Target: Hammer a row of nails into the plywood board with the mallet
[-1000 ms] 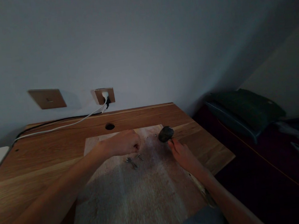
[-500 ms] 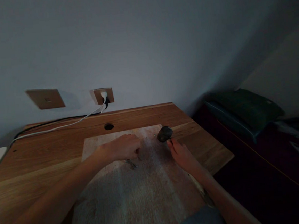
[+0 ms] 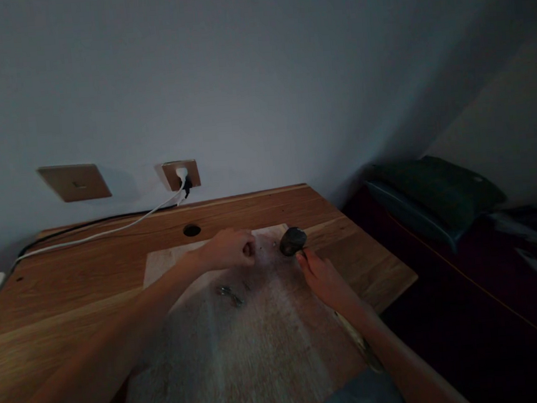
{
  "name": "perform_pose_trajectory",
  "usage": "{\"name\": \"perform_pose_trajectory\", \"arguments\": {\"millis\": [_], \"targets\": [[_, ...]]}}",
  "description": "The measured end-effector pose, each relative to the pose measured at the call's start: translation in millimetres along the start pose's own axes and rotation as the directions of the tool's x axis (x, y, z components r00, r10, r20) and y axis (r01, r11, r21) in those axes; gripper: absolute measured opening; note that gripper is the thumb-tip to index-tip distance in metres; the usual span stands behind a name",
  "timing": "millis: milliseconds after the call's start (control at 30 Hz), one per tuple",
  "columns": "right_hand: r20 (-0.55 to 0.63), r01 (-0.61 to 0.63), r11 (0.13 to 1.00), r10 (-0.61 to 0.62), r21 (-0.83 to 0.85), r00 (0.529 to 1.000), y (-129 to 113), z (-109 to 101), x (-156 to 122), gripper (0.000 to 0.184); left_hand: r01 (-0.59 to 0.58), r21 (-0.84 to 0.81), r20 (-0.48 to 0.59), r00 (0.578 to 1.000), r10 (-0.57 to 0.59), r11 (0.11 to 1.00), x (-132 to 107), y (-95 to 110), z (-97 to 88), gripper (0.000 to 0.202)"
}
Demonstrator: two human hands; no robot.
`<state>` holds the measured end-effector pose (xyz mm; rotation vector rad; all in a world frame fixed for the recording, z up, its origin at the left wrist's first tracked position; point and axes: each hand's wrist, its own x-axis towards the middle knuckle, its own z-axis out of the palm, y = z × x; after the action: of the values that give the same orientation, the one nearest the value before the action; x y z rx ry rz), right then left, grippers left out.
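Note:
My right hand point(image 3: 322, 278) is closed around a hammer point(image 3: 293, 241), close under its dark, rounded head. Its pale handle seems to run back beneath my forearm. The hammer head is over the far right part of a thin wooden board point(image 3: 217, 363). Over the board's far edge, my left hand point(image 3: 229, 249) has its fingers curled together, and whatever is in them is too small or hidden to make out. Below that hand, a small heap of thin metal pieces, possibly nails point(image 3: 230, 295), lies on the board. A few tiny specks show between the two hands.
The board rests on a wooden desk point(image 3: 71, 306) against a wall. A white cable point(image 3: 106, 231) and a black one run from a wall socket point(image 3: 181, 174). A round hole point(image 3: 191, 230) pierces the desk. Green cushions point(image 3: 441, 192) lie at right on the dark red floor.
My left hand has lifted away from the small metal pieces toward the board's far edge, uncovering them. My right hand and the hammer stay almost in place; the view has shifted slightly.

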<state>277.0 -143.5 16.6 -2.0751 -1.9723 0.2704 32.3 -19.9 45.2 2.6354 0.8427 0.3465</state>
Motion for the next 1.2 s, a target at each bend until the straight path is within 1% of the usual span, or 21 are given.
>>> {"name": "perform_pose_trajectory", "arguments": {"millis": [100, 200, 267, 367, 500, 533, 600, 700, 833, 967, 1067, 1200], "targets": [[-0.008, -0.008, 1.000, 0.008, 0.000, 1.000, 1.4, 0.7, -0.2, 0.039, 0.020, -0.131, -0.096, 0.995, -0.033, 0.991, 15.7, -10.5, 4.5, 0.007], [-0.004, -0.015, 1.000, 0.015, 0.006, 1.000, 1.4, -0.4, -0.6, 0.037, 0.021, -0.269, -0.168, 0.983, -0.069, 0.963, 20.9, -15.9, 13.7, 0.008], [0.002, -0.021, 1.000, 0.021, 0.011, 1.000, 0.2, -1.4, -0.9, 0.037, 0.040, -0.338, -0.172, 0.980, -0.104, 0.940, 19.8, -18.7, 21.3, 0.009], [0.008, -0.032, 0.999, 0.032, 0.017, 0.999, -1.7, -2.3, -1.0, 0.038, 0.070, -0.361, -0.163, 0.977, -0.137, 0.930, 16.3, -22.9, 31.5, 0.009], [0.005, -0.027, 0.999, 0.027, 0.028, 1.000, -2.1, -2.2, -0.5, 0.038, 0.040, -0.389, -0.191, 0.974, -0.123, 0.920, 14.7, -25.9, 37.6, 0.026], [0.003, -0.023, 0.999, 0.023, 0.030, 1.000, -2.0, -2.1, -0.5, 0.038, 0.028, -0.385, -0.196, 0.974, -0.112, 0.923, 14.9, -25.9, 37.8, 0.025], [0.003, -0.020, 0.999, 0.020, 0.033, 1.000, -1.8, -1.6, -0.7, 0.039, 0.015, -0.356, -0.197, 0.976, -0.091, 0.934, 15.9, -25.0, 37.8, 0.016], [0.006, -0.023, 0.999, 0.022, 0.029, 1.000, -1.3, -1.0, -1.2, 0.039, 0.026, -0.316, -0.198, 0.976, -0.092, 0.948, 17.7, -22.8, 38.0, 0.010], [0.006, -0.030, 0.999, 0.030, 0.023, 1.000, 0.3, -1.0, -0.9, 0.038, 0.033, -0.272, -0.214, 0.972, -0.094, 0.962, 18.8, -20.9, 39.6, 0.009], [0.014, -0.029, 0.999, 0.029, 0.022, 0.999, 1.4, -1.4, 0.0, 0.041, 0.025, -0.226, -0.225, 0.971, -0.078, 0.974, 17.9, -18.8, 39.8, 0.012], [0.020, -0.023, 0.999, 0.023, 0.028, 1.000, 1.5, -1.6, 0.5, 0.042, 0.013, -0.176, -0.209, 0.977, -0.050, 0.984, 17.4, -17.0, 39.4, 0.012], [0.023, -0.028, 0.999, 0.027, 0.037, 0.999, 2.0, -1.6, 0.8, 0.040, -0.017, -0.094, -0.204, 0.979, -0.003, 0.995, 17.1, -16.5, 40.6, 0.013]]}}
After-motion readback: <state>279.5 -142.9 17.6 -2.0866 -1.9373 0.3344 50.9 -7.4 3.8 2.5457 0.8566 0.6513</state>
